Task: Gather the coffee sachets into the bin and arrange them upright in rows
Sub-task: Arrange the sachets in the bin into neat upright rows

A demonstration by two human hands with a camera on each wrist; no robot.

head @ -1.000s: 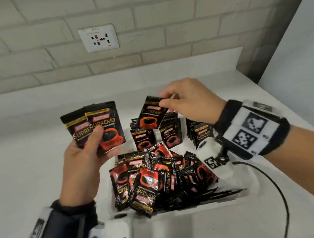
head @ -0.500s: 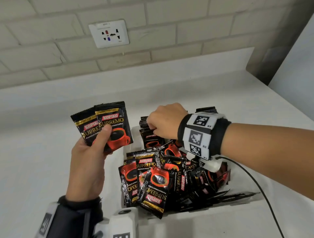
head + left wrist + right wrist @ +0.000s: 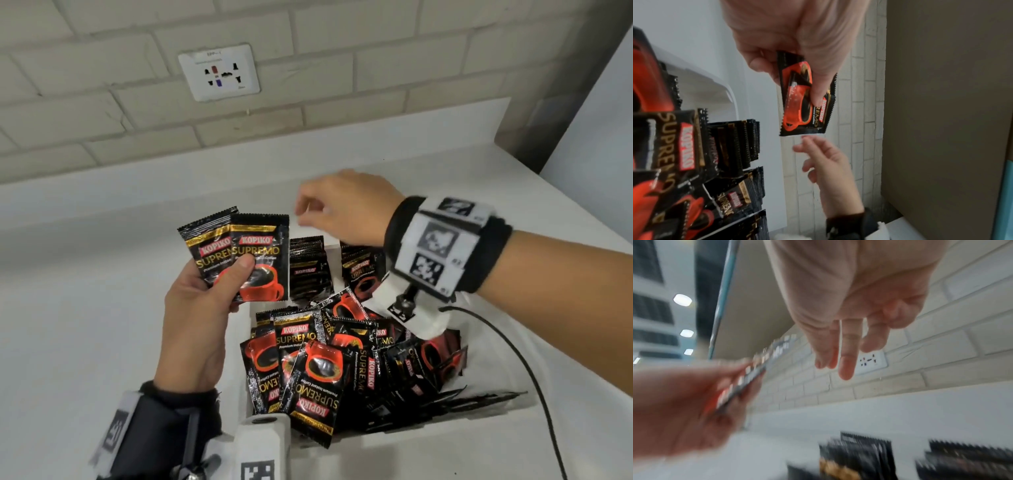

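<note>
nearest us, a loose heap of sachets [image 3: 329, 370] fills the front of the white bin [image 3: 428, 431], lying flat and overlapping at mixed angles, some upside down. the bin sits on the white table [image 3: 85, 325].

our left hand [image 3: 198, 318] is raised at the bin's left edge. it holds two sachets [image 3: 246, 253], fanned and upright with the printed faces toward us. the thumb presses on the front and the fingers [image 3: 756, 65] curl behind, so the pair is pinched between them.

beyond the heap, two upright rows [image 3: 308, 270] stand against the far wall of the bin, a left one and a right one with a gap between them.

our right hand [image 3: 346, 209] hovers above these rows, touching nothing and well clear of them. its fingers [image 3: 846, 353] are loosely extended, slightly apart, and hold nothing. the head view shows the thumb and forefinger tips close to each other with nothing between them. the hand is near the top right corner of the held pair but apart from it.

farthest, a socket plate [image 3: 219, 72] is set in the brick wall [image 3: 376, 68] behind the table.
</note>
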